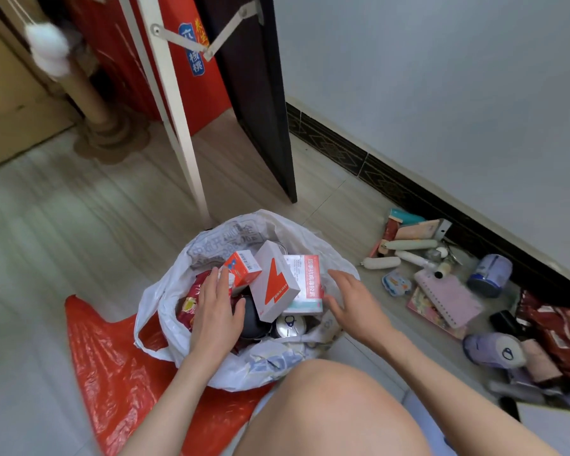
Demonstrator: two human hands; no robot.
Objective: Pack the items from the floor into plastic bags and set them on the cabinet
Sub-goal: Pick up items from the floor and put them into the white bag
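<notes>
Left hand (216,311) and right hand (351,299), both flat-fingered and holding nothing, are placed over the white bag (165,291). Loose boxes (273,284) piled atop it could be tipped out; more items (441,284) lie right of it.

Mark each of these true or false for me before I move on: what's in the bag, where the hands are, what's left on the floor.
1. The white bag holds boxes. True.
2. The red bag lies on top of the white one. False: it lies under and beside it.
3. The left hand is inside the white bag. True.
4. The right hand grips the notebook. False: it is open at the bag's edge.
5. The floor by the wall has nothing on it. False: items remain there.
</notes>
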